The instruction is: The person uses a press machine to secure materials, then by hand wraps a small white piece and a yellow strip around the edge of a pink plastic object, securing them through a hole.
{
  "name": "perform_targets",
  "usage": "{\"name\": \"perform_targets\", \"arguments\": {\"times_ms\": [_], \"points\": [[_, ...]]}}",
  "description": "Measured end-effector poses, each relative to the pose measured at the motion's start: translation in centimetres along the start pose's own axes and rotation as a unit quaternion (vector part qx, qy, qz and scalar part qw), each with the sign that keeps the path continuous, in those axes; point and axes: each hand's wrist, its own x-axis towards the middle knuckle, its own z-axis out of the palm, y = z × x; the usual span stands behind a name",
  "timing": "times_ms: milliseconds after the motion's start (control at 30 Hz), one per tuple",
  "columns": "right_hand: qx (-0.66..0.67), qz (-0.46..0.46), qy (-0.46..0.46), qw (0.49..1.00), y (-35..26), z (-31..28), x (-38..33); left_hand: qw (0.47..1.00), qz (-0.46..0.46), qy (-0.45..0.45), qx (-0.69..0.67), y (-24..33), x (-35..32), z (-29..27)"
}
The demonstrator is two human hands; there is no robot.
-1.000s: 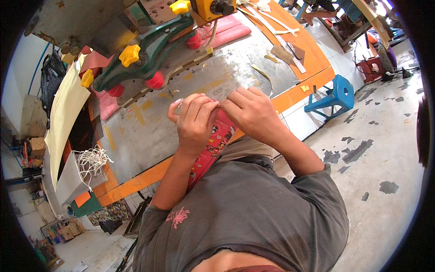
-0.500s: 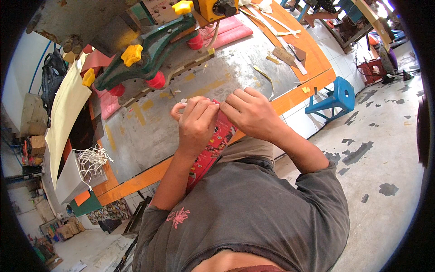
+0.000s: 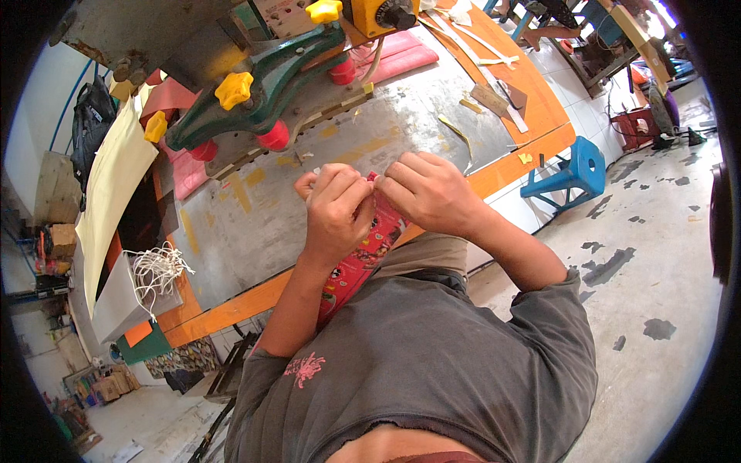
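Both hands are at the upper end of a flat red piece printed with small pictures [image 3: 370, 251]; whether it is a bag or a folded sheet I cannot tell. It hangs down from the fingers against my lap, partly behind my left forearm. My left hand [image 3: 336, 204] is closed on its left upper corner, and a small white bit shows near these fingertips. Close beside it, my right hand [image 3: 428, 193] pinches the upper edge with curled fingers. Most fingertips are hidden behind the knuckles. Both hands are over the near edge of the metal-topped table [image 3: 258, 251].
A green press arm with yellow knobs [image 3: 266, 92] and red feet spans the table's far left. White cords [image 3: 158, 272] lie on a box at left. Paper strips [image 3: 505, 100] and a yellow strip [image 3: 457, 135] lie at right. A blue stool [image 3: 575, 174] stands beyond.
The hands keep almost the same grip on the red piece. The whole view has shifted slightly, and the red piece's upper end shows a little more between the hands.
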Motion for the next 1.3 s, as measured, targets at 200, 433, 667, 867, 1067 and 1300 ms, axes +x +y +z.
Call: {"name": "perform_targets", "arguments": {"times_ms": [200,433,667,867,1067,1300], "points": [[-0.007,-0.016,-0.006,1.000,0.3,-0.5,0.6,0.999,-0.002,0.018,0.047,0.2,0.0,0.2],[-0.045,-0.042,0.003,0.998,0.3,-0.3,1.0,0.999,0.002,0.002,0.038,-0.2,-0.2,0.1],[0.023,-0.028,0.005,0.999,0.2,0.0,1.1,1.000,0.023,0.015,-0.012,-0.3,0.3,-0.3],[0.120,0.028,0.034,0.992,0.1,1.1,1.2,0.999,0.023,0.031,-0.036,-0.5,0.3,-0.5],[0.191,0.079,0.046,0.977,-0.5,0.9,1.6,0.998,0.018,0.037,-0.043,-0.5,0.3,-0.7],[0.224,0.140,0.065,0.962,-1.4,1.3,1.5,0.998,0.016,0.041,-0.035,-0.5,0.2,-0.7]]}}
